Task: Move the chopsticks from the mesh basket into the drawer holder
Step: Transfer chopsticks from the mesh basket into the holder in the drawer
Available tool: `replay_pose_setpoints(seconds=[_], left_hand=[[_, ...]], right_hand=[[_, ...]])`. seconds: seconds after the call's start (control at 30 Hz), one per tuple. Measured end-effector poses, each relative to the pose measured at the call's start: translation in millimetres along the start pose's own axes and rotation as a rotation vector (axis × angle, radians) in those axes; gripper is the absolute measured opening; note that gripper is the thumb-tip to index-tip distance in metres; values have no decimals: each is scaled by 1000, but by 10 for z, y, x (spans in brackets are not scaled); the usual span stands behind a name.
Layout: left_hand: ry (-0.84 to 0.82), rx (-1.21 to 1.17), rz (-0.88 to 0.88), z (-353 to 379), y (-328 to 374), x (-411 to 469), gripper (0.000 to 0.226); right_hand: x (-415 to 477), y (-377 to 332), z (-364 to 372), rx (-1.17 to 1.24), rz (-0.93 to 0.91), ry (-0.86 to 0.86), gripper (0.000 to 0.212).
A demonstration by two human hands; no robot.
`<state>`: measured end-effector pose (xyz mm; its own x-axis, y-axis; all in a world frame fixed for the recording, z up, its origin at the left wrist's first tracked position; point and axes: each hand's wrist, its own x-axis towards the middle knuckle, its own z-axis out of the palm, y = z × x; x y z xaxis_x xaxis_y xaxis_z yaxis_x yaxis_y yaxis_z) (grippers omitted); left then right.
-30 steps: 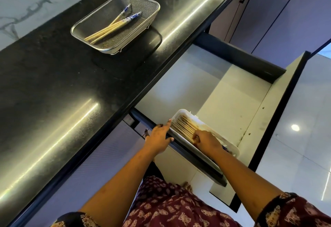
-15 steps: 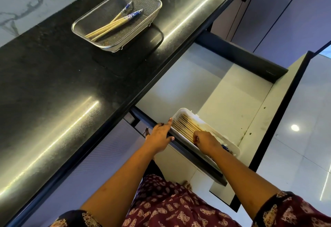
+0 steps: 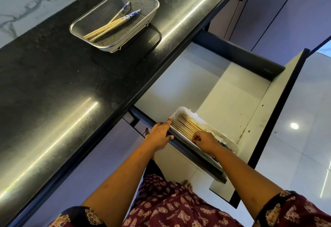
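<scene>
Several chopsticks [image 3: 107, 29] are left to move, by our reckoning. Up and to the left of both hands, well apart from them, runs the black countertop [image 3: 53, 92]. The open drawer [image 3: 179, 83] spreads ahead and to the right. On the countertop, far ahead of the left hand [image 3: 159, 135], sits the mesh basket [image 3: 89, 40]. The chopsticks lie loose on its floor, their blue patterned ends pointing away from us.

Under our hands the white holder [image 3: 232, 146] sits at the drawer's near-left side, with a row of stored sticks [image 3: 186, 126] inside. Our left hand lies with its fingers straight by the holder's end, the forefinger touching its rim. Our right hand [image 3: 204, 139] is curled, knuckles up, over the stored row. Whether it pinches any stick we cannot tell.

We judge the chopsticks to be light, stiff and smooth, and apt to roll apart. They are best gathered as one bundle, pinched around the middle and kept level.
</scene>
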<state>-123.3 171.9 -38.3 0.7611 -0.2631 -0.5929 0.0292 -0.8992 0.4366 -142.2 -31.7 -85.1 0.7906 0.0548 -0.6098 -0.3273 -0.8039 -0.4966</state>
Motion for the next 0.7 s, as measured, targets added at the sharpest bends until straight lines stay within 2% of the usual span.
replay_pose_setpoints(seconds=[0.17,0.27,0.4,0.47,0.57,0.7], left_hand=[[32,36,-20,4,101,3,76],[84,-21,-39,2,187,-16,70],[190,-51,-3,-226,214,-18,55],[232,-153,36,-449,226,-19,52],[397,-300,108,-910,258,-57,42],[646,-411,185,-1534,187,-125,29]], right_hand=[[0,-102,-27,125,-16,-18,12],[1,-212,-65,180,-13,8,17],[-25,-464,-233,437,15,48,17],[-28,-662,-357,585,25,75,14],[-1,-1101,-586,763,-28,83,18],[25,-1812,-858,780,-188,100,16]])
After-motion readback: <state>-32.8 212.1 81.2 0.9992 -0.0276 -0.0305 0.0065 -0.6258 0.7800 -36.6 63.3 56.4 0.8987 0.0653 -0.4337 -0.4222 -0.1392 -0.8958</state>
